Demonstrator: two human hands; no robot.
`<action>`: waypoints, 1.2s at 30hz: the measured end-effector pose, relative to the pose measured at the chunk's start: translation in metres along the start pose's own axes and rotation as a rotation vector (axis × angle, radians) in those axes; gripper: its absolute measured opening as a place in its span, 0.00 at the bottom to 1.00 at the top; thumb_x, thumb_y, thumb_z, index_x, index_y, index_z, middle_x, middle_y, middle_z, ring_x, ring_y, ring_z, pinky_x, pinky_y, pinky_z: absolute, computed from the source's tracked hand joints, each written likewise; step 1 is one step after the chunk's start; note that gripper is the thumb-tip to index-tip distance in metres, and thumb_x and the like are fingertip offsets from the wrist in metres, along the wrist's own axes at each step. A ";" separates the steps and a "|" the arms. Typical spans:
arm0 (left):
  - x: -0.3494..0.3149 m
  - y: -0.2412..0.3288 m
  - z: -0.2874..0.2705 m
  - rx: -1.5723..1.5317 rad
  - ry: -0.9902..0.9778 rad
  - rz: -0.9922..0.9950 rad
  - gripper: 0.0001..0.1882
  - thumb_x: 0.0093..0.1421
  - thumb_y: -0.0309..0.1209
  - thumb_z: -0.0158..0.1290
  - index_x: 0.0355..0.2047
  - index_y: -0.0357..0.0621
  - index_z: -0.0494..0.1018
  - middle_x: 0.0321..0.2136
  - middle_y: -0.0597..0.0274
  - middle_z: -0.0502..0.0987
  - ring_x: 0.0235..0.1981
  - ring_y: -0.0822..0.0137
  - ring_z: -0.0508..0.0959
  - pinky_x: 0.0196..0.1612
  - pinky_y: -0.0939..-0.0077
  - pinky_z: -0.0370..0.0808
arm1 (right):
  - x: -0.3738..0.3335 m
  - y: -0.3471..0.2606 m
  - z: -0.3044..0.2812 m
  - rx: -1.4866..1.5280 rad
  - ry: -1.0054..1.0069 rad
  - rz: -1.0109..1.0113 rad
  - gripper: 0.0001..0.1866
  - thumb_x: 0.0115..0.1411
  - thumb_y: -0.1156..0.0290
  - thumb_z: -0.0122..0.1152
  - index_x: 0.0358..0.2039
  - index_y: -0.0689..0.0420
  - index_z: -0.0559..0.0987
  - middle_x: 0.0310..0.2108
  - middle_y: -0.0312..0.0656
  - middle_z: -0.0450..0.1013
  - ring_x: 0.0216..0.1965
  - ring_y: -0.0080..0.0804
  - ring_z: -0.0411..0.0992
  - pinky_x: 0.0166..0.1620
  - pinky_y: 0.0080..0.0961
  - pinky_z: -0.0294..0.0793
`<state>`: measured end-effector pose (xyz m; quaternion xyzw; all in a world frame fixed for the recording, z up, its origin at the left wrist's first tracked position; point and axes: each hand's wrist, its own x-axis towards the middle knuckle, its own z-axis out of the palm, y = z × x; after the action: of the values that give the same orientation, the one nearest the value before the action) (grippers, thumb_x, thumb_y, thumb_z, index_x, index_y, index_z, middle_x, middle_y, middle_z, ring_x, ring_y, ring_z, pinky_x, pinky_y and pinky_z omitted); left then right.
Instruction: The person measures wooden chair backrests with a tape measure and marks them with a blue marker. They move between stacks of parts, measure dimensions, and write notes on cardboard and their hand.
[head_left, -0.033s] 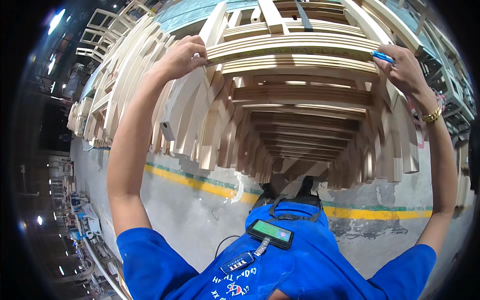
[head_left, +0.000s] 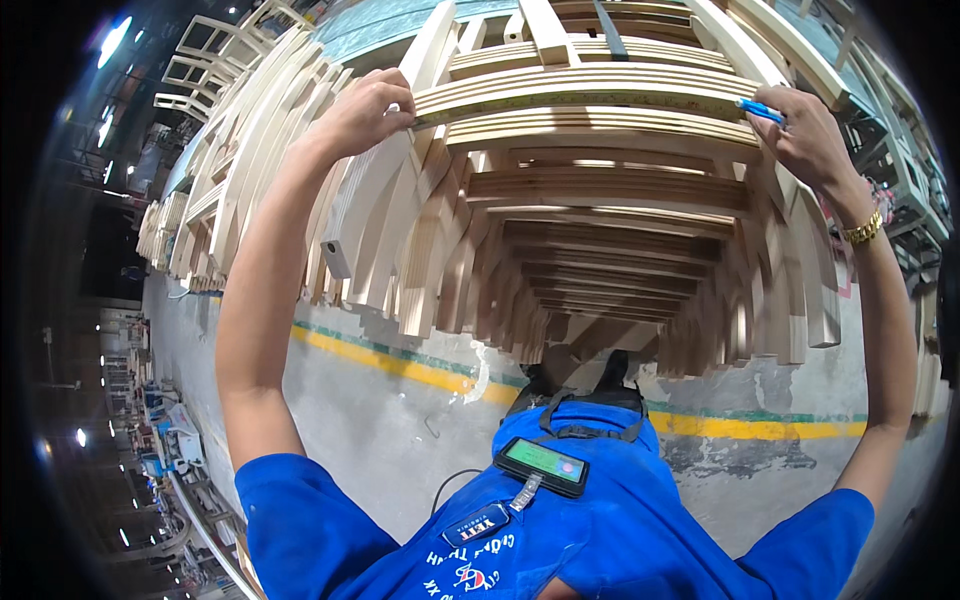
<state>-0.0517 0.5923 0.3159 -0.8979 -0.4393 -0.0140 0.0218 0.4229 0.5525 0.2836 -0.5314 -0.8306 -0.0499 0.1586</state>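
Note:
A yellowish measuring tape [head_left: 580, 100] stretches along the front face of a pale laminated wooden rail [head_left: 580, 81]. At the tape's left end my left hand [head_left: 368, 112] is closed, its thumb and fingers pinching there beside a chair-like frame's upright. My right hand [head_left: 802, 135] is closed round a blue pen [head_left: 762, 110] at the tape's other end. Whether those fingers also grip the tape is hidden. Below the rail, several wooden frames [head_left: 605, 188] stand nested in a row, their crosspieces one behind another.
More pale curved wooden frames [head_left: 235, 165] are stacked at the left. A wooden piece with a hole in its end [head_left: 336, 258] juts toward me. Beneath lies a concrete floor [head_left: 380, 420] with a yellow line [head_left: 400, 368]. Metal racking [head_left: 890, 150] stands at the far right.
The blue pen and my right fingers have shifted very slightly left. Otherwise both hands and the tape stay in place.

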 end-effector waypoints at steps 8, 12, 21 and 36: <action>-0.008 0.001 0.004 0.044 0.086 -0.003 0.05 0.51 0.25 0.55 0.29 0.38 0.75 0.33 0.58 0.72 0.40 0.58 0.73 0.45 0.66 0.68 | -0.004 -0.015 0.022 -0.007 0.092 0.094 0.12 0.56 0.64 0.53 0.38 0.53 0.76 0.35 0.47 0.74 0.35 0.48 0.73 0.39 0.39 0.72; 0.009 0.022 0.007 0.008 0.129 -0.016 0.10 0.52 0.26 0.55 0.35 0.40 0.76 0.36 0.56 0.75 0.42 0.58 0.73 0.47 0.67 0.69 | -0.006 -0.016 0.028 -0.047 0.143 0.103 0.09 0.54 0.65 0.53 0.35 0.53 0.77 0.33 0.46 0.73 0.33 0.46 0.73 0.37 0.39 0.73; 0.119 0.174 0.033 -0.053 0.284 0.225 0.15 0.56 0.31 0.53 0.40 0.33 0.74 0.40 0.50 0.74 0.43 0.56 0.73 0.51 0.64 0.69 | -0.006 -0.030 0.022 -0.022 0.154 0.114 0.07 0.52 0.66 0.55 0.27 0.56 0.75 0.28 0.45 0.72 0.31 0.43 0.74 0.34 0.37 0.74; 0.147 0.177 0.047 -0.398 0.369 0.265 0.09 0.56 0.31 0.55 0.29 0.37 0.78 0.27 0.51 0.77 0.32 0.57 0.77 0.39 0.63 0.72 | -0.048 0.025 -0.042 -0.105 0.155 0.035 0.12 0.51 0.66 0.56 0.35 0.58 0.78 0.28 0.49 0.72 0.30 0.45 0.72 0.34 0.37 0.70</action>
<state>0.1788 0.6023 0.2709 -0.9163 -0.2957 -0.2598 -0.0738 0.4729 0.5113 0.3059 -0.5479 -0.8027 -0.1316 0.1955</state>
